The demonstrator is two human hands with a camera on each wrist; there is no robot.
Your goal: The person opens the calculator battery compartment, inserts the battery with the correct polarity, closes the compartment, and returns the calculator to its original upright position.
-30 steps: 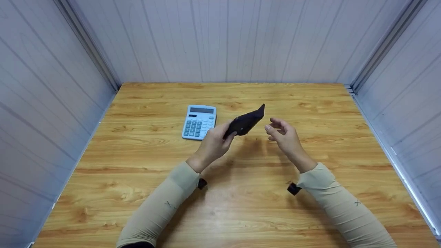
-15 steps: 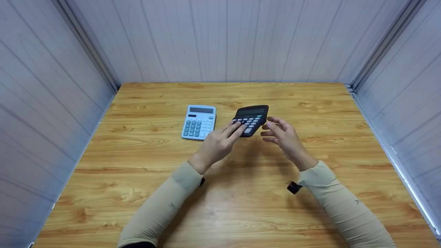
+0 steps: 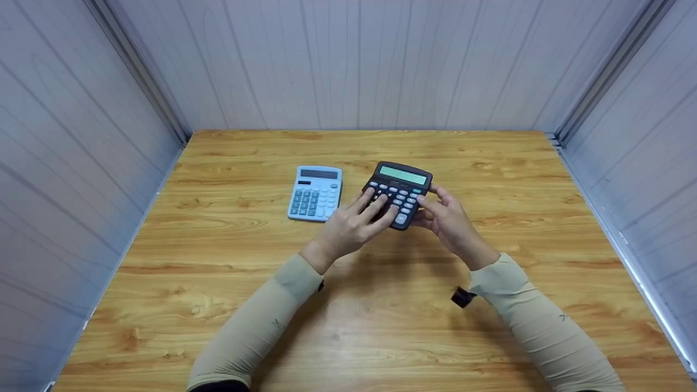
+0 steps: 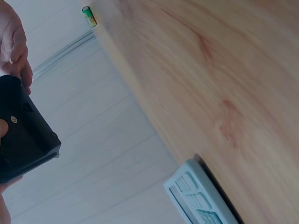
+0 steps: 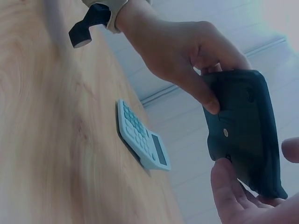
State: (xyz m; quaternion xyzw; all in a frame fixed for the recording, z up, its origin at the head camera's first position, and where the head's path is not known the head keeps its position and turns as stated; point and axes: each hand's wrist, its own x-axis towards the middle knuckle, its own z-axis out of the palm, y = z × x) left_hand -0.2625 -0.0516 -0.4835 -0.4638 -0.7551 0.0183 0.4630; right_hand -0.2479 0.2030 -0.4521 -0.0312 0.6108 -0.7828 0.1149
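Above the table, a black calculator (image 3: 402, 191) is held between both hands, tilted, with its keys and greenish display facing up in the head view. My left hand (image 3: 349, 226) grips its left side, fingers spread over the keys. In the right wrist view the left thumb (image 5: 205, 95) presses the calculator's dark back. My right hand (image 3: 449, 220) holds the right edge, thumb on the front and fingers partly hidden behind. Left of them, a light blue calculator (image 3: 316, 190) lies face up on the table.
The wooden table (image 3: 348, 337) has pale panel walls (image 3: 348, 65) at its back and sides. A green battery (image 4: 88, 16) sits near the table's edge in the left wrist view. A small black wrist device (image 3: 463, 296) hangs beneath the right sleeve.
The black calculator has turned from edge-on to face up. The right hand, earlier apart from it, now holds its right edge. The light blue calculator has not moved.
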